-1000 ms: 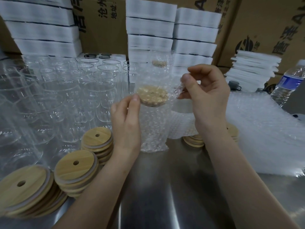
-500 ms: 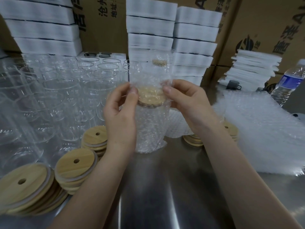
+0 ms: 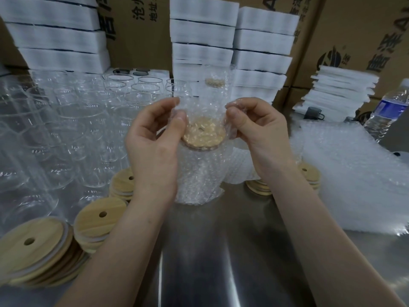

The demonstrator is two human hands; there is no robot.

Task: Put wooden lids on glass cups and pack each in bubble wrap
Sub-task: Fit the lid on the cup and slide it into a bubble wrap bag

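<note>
Cartons (image 3: 354, 29) and stacked white foam (image 3: 203, 29) close off the back. In front lies a steel bench (image 3: 221, 251), with a heap of bubble sheets (image 3: 345, 173) on its right and rows of bare glass cups (image 3: 73, 120) on its left. Piles of wooden lids (image 3: 95, 222) sit near the front left, and a few more lie behind the right wrist.

At the middle stands one cup (image 3: 199, 169), upright on the bench and already inside its wrap (image 3: 205, 105), with its lid (image 3: 204, 135) showing through the bubbles. The left hand (image 3: 152, 147) pinches the wrap's loose top edge at the lid's left side. The right hand (image 3: 259, 134) pinches the same edge at the lid's right, so the two hands are apart and the lid lies between them.

The step in hand looks like closing the wrap's mouth over a lidded cup. The next move probably calls for folding both pinched edges inward across the lid and pressing them flat. The cup should be kept from tipping, and the lid kept seated while the film is pulled.
</note>
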